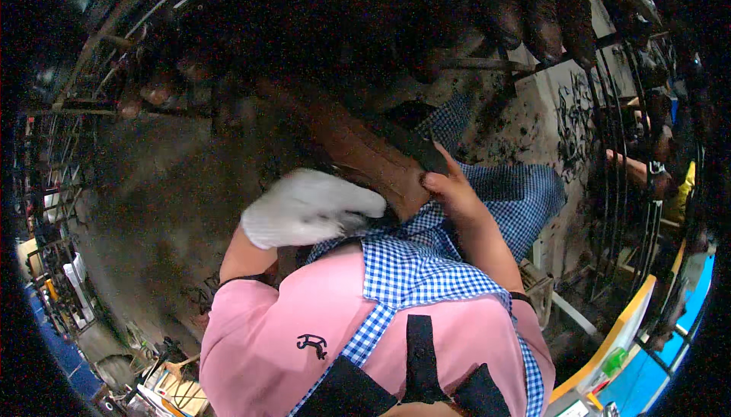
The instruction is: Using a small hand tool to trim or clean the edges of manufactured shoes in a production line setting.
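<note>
A long brown, leathery-looking piece (362,147) slants from the dark upper middle down to my lap, its near end at the blue checked apron (426,268). My right hand (457,189) is bare and grips that near end, thumb on top and fingers at its right edge. A dark strip (411,143) runs along the same edge; I cannot tell whether it is a separate thing. My left hand (312,205), in a white knitted glove smudged grey, is beside the piece on the left. Motion blurs its fingers, so whether it touches the piece is unclear.
Dark elongated things hang from a rack (487,65) at the upper right, and more hang at the upper left. Metal bars (609,166) stand along the right side. A yellow-edged board (620,333) is at the lower right. Clutter lies at the lower left.
</note>
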Demonstrator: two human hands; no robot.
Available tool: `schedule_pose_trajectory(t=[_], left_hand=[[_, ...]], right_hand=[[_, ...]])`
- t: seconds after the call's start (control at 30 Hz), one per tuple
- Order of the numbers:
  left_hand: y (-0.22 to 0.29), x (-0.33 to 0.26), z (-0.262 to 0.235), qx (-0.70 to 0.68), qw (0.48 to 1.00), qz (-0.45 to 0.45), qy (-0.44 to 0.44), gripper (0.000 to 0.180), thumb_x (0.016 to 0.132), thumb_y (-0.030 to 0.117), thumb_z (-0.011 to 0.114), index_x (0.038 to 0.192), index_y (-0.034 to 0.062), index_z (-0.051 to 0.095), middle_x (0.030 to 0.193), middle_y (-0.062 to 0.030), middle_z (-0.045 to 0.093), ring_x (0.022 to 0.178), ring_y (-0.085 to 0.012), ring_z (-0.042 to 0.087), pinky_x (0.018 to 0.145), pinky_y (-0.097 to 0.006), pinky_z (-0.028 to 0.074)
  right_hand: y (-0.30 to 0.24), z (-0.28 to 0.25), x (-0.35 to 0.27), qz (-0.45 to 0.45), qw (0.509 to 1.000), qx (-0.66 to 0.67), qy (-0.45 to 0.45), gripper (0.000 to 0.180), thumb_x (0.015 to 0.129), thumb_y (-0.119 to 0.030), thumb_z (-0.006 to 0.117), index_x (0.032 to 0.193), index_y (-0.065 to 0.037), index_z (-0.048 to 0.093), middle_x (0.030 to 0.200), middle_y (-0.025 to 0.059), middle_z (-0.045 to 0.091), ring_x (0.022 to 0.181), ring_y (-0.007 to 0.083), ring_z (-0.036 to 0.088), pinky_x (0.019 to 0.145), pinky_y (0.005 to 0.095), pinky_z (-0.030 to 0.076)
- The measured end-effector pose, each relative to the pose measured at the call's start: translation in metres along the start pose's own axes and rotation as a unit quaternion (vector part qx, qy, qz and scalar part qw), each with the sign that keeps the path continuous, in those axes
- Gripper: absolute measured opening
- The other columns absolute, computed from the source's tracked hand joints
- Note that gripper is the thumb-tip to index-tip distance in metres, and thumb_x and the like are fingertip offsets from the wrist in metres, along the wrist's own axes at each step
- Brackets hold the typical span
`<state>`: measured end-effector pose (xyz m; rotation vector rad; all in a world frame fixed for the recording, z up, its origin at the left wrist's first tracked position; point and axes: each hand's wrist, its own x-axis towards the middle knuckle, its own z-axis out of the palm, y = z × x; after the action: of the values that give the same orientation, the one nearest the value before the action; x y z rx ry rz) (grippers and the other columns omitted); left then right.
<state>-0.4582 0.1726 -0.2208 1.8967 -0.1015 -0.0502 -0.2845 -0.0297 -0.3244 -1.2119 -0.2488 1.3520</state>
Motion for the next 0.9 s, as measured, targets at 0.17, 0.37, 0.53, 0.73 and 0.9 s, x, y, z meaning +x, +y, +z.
schedule_pose_trajectory(t=[0.17,0.37,0.53,0.73,0.9], left_hand=[[-0.044,-0.019,-0.002,0.026,0.878,-0.108,0.466,0.04,0.08,0.005,0.057,0.12,0.0032,0.05,0.118,-0.0104,0.053,0.105,-0.0216,0.053,0.086,-0.032,0.046],[-0.058,0.006,-0.006,-0.197,0.887,-0.081,0.41,0.06,0.079,0.0,0.056,0.134,0.0095,0.035,0.135,-0.0081,0.038,0.119,-0.0205,0.041,0.09,-0.035,0.044],[-0.052,0.027,-0.012,-0.281,0.899,-0.103,0.32,0.059,0.078,0.006,0.058,0.133,0.009,0.036,0.132,-0.007,0.042,0.118,-0.0208,0.042,0.094,-0.034,0.041],[-0.051,0.034,-0.016,-0.19,0.914,-0.069,0.353,0.068,0.069,0.012,0.064,0.131,0.0049,0.038,0.13,-0.0082,0.043,0.118,-0.0211,0.043,0.095,-0.033,0.039],[-0.057,0.038,-0.004,-0.186,0.921,-0.042,0.34,0.069,0.069,0.016,0.066,0.131,0.005,0.039,0.132,-0.0091,0.042,0.118,-0.0215,0.043,0.097,-0.034,0.038]], right_hand=[[0.03,-0.065,-0.018,-0.06,0.996,0.066,-0.024,0.101,0.059,-0.029,0.081,0.137,-0.002,0.023,0.137,0.0111,0.035,0.123,0.0259,0.037,0.102,0.0392,0.03],[0.052,-0.099,-0.042,-0.093,0.995,0.021,-0.035,0.104,0.054,-0.029,0.083,0.137,-0.002,0.026,0.138,0.0114,0.034,0.127,0.0266,0.032,0.106,0.0406,0.023],[0.042,-0.097,-0.054,-0.069,0.997,0.015,0.027,0.102,0.054,-0.027,0.083,0.136,-0.002,0.028,0.137,0.0117,0.035,0.127,0.0264,0.031,0.106,0.0406,0.022],[0.023,-0.078,-0.053,-0.082,0.996,-0.044,0.016,0.099,0.056,-0.035,0.081,0.134,-0.002,0.032,0.131,0.0101,0.042,0.119,0.0228,0.042,0.099,0.0357,0.034],[0.055,-0.103,-0.056,-0.011,0.989,0.134,0.058,0.079,0.066,-0.036,0.07,0.129,-0.002,0.038,0.123,0.0085,0.05,0.108,0.0208,0.05,0.093,0.034,0.04]])
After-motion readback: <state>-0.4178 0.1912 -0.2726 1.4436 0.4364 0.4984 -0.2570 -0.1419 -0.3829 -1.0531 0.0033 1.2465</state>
